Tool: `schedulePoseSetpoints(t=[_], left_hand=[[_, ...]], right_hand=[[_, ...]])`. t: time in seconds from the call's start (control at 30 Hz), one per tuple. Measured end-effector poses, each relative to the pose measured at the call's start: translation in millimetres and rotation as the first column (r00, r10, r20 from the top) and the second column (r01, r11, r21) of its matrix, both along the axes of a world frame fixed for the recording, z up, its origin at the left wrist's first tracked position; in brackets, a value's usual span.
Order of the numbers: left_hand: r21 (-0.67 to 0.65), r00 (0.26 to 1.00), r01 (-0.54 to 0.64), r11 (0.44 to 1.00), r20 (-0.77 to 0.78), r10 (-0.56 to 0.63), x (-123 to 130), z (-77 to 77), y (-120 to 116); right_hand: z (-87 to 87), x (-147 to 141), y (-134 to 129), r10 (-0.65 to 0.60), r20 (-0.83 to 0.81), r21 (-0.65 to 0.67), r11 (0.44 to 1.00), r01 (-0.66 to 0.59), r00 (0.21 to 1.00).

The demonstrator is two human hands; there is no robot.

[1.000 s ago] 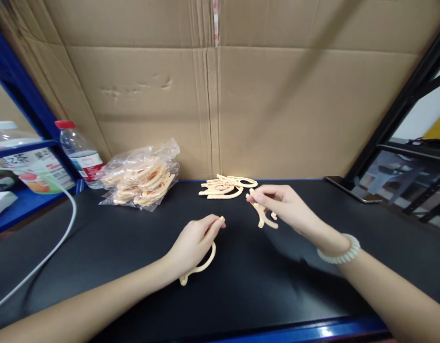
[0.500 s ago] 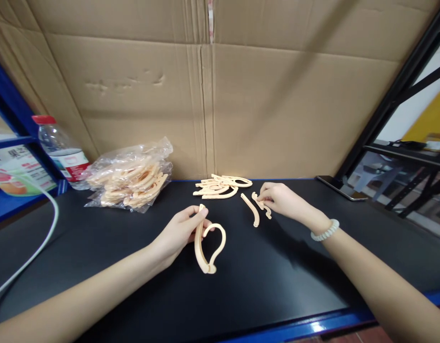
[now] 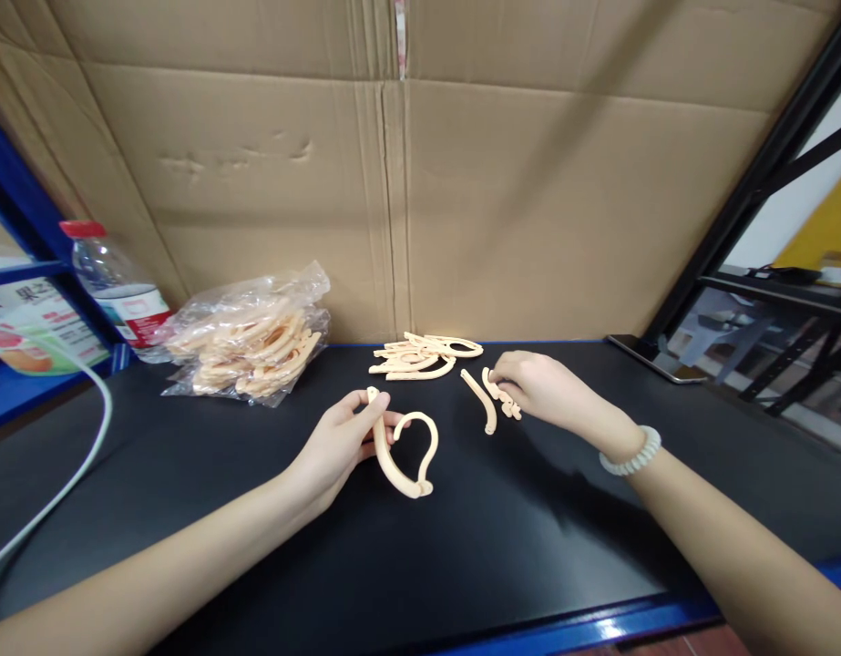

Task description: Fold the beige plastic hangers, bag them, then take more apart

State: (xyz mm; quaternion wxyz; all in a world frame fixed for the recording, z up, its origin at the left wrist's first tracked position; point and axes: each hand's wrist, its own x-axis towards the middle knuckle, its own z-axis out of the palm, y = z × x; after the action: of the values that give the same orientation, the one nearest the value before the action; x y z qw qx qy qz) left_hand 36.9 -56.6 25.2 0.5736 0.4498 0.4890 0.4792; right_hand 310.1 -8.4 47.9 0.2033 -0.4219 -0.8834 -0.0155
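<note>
My left hand pinches a cream plastic hanger arm near its top end. A curved hanger hook is joined to the arm's lower end, and both are held above the black table. On the right, my right hand reaches down with curled fingers at a small group of wavy cream hanger pieces. Its fingertips touch or nearly touch them; what lies between the fingers is hidden. Just left of these pieces rests a single loose hanger arm.
Several cream hanger parts lie piled by the cardboard wall. A clear plastic bag of similar parts sits back left, beside a red-capped bottle. A phone lies at the back right. A white cable curves along the left.
My left hand has turned the hanger arm, so its lower end with the hook swung right and up. My right hand has shifted slightly right, and the small pieces beneath it lie differently.
</note>
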Motion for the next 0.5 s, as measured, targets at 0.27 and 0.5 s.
schedulePoseSetpoints(t=[0.27, 0.5], left_hand=[[0.035, 1.0, -0.014, 0.999, 0.007, 0.013, 2, -1.6, -3], [0.076, 1.0, -0.02, 0.997, -0.005, 0.021, 3, -2.4, -5]], right_hand=[[-1.7, -52, -52, 0.46, 0.121, 0.206, 0.855, -0.476, 0.88], [-18.2, -60, -52, 0.435, 0.2, 0.153, 0.871, -0.466, 0.878]])
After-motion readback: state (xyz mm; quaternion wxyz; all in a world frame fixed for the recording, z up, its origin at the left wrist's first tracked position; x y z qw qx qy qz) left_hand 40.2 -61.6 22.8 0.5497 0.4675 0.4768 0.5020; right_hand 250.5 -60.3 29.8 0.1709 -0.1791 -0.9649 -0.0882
